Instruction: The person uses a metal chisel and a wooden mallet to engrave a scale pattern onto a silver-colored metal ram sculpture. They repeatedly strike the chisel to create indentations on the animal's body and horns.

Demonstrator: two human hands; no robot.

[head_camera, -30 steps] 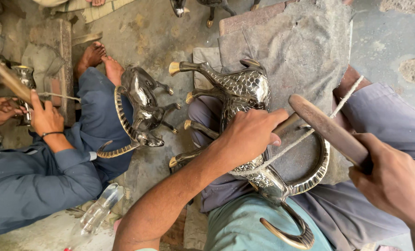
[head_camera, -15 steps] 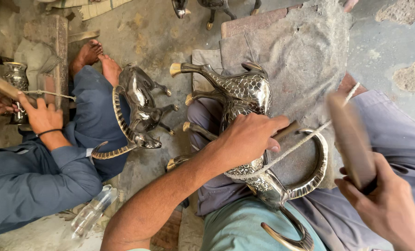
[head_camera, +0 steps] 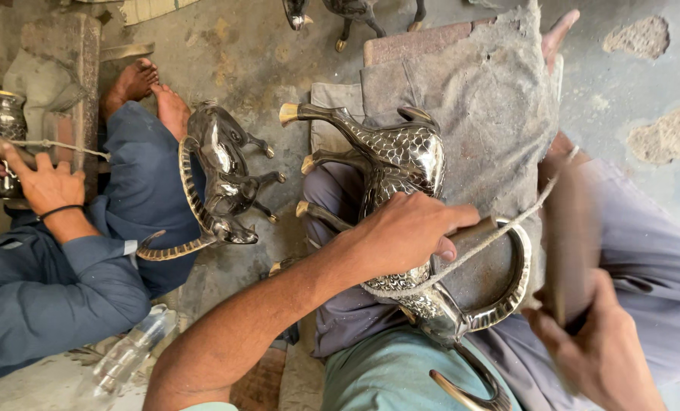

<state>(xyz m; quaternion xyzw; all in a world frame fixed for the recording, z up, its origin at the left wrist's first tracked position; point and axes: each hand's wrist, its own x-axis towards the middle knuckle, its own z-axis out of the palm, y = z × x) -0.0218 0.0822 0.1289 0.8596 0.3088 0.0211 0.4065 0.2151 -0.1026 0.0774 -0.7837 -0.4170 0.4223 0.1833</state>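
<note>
A shiny engraved metal goat figure [head_camera: 401, 156] with long curved horns lies across my lap on a grey cloth [head_camera: 477, 99]. My left hand [head_camera: 408, 232] presses down on its neck and grips a thin tool against it. A cord [head_camera: 492, 240] runs from the figure's neck up to a wooden stick [head_camera: 567, 243], blurred with motion, which my right hand [head_camera: 595, 350] holds at the lower right.
A person in blue sits at the left, a hand [head_camera: 47, 183] on a small metal vase [head_camera: 6, 122]. A second metal goat figure [head_camera: 218, 179] lies by their legs. A clear plastic bottle [head_camera: 127, 354] lies on the ground. More figures' legs [head_camera: 347, 19] show at top.
My right hand has swung the wooden stick from slanting to nearly upright and moved it right. The left hand stays pressed on the figure. The person at the left has lowered their stick.
</note>
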